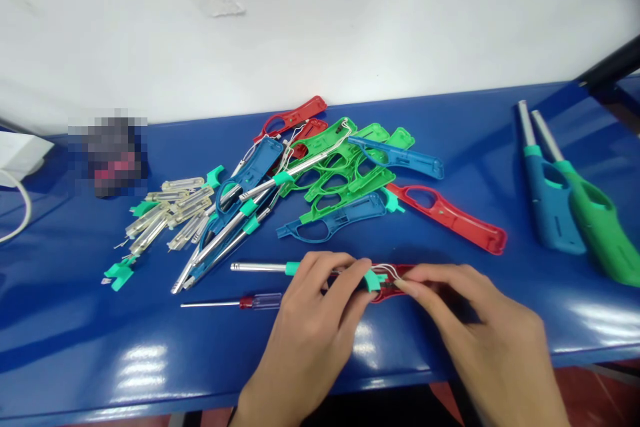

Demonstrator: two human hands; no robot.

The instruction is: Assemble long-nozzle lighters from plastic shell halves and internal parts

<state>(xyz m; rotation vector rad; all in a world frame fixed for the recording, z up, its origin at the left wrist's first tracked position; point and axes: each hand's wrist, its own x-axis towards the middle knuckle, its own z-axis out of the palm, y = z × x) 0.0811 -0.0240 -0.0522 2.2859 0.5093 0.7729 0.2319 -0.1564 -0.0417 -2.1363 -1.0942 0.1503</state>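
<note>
In the head view, a red lighter casing half [390, 292] lies at the front of the table, mostly covered by my hands. A metal lighter tube [260, 267] with a teal collar extends left from it. My left hand [317, 317] is closed, thumb and index finger pinching a teal trigger [371, 280] over the casing. Thin white wires [387, 268] loop from there towards my right fingertips. My right hand [493, 320] is closed on the casing's right end, its thumb beside the wires. A screwdriver [263, 301] with a clear handle lies left of my left hand.
Behind my hands are piled green casing halves [333, 180], blue and red ones, and several metal tubes [220, 240]. Clear fuel tanks [150, 230] lie left. On the right are a blue lighter [553, 207] and a green lighter [603, 233]. A white wall [320, 33] stands behind.
</note>
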